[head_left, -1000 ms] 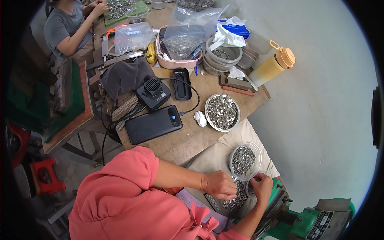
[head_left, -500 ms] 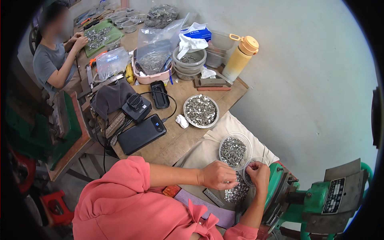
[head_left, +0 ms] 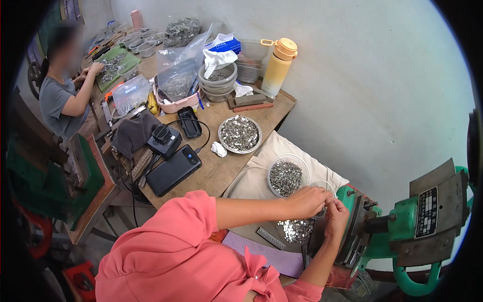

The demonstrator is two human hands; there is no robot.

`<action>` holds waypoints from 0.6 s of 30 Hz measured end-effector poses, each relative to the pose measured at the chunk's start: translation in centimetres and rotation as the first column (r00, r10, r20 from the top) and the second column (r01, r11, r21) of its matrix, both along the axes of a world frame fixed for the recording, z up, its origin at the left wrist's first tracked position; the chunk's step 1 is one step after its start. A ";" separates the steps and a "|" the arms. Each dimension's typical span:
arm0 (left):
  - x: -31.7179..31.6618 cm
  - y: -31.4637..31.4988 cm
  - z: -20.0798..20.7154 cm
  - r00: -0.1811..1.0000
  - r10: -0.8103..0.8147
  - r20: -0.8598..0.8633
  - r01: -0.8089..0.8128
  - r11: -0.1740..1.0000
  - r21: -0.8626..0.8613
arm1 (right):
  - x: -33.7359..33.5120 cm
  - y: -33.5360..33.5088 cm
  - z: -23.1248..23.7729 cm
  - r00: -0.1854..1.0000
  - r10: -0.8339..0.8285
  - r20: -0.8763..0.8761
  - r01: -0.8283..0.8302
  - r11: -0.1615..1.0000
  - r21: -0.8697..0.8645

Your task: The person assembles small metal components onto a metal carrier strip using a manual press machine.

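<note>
My left hand and my right hand meet fingertip to fingertip over the rim of a small clear tub. The fingers of both are pinched; whatever is between them is too small to make out. Just beyond my left hand stands a round clear tub holding small silvery metal pieces. Below my hands lies a loose pile of shiny flat metal pieces on the bench. A short ridged metal bar rests beside the pile, close to a purple strip.
A green vise-like machine stands right of my hands. Farther off are a full bowl of metal pieces, a black power bank, a yellow bottle and stacked tubs. Another person works at the far left.
My left hand has moved right, from over the loose pile to my right hand. My right hand has come up out of the small tub. The whole view has shifted slightly.
</note>
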State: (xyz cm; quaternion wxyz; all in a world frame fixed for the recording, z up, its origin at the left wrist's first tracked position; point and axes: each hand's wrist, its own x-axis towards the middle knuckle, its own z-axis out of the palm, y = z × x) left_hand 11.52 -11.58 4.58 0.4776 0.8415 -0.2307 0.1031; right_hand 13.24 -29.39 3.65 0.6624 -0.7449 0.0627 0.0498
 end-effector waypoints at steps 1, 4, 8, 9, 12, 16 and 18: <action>0.3 -0.5 -0.1 1.000 -0.005 0.000 0.005 1.000 0.002 | -0.1 -0.1 -0.2 0.999 -0.031 0.012 0.031 0.999 0.043; 0.9 -1.7 -0.5 0.998 -0.029 -0.048 0.029 0.999 -0.020 | -0.3 -0.7 -0.8 0.996 -0.086 0.004 0.084 0.986 0.144; 1.6 -2.4 -0.9 0.999 0.011 -0.050 -0.017 0.993 -0.118 | -0.6 -0.3 -0.8 0.992 -0.119 -0.032 0.124 0.963 0.239; 1.6 -2.5 -0.9 0.995 0.008 -0.095 -0.017 0.996 -0.093 | -0.6 -0.3 -0.8 0.992 -0.120 -0.034 0.124 0.963 0.240; 1.7 -2.7 -1.1 0.996 0.021 -0.090 -0.033 0.990 -0.134 | -0.6 -0.4 -1.6 0.993 -0.114 -0.037 0.120 0.943 0.311; 1.8 -2.4 -0.8 0.989 0.052 -0.140 -0.064 0.994 -0.085 | -1.0 -0.1 -1.6 0.993 -0.114 -0.038 0.120 0.949 0.290; 2.0 -2.2 -0.9 0.989 0.057 -0.133 -0.068 0.994 -0.080 | -1.2 0.1 -1.5 0.992 -0.122 -0.042 0.129 0.951 0.280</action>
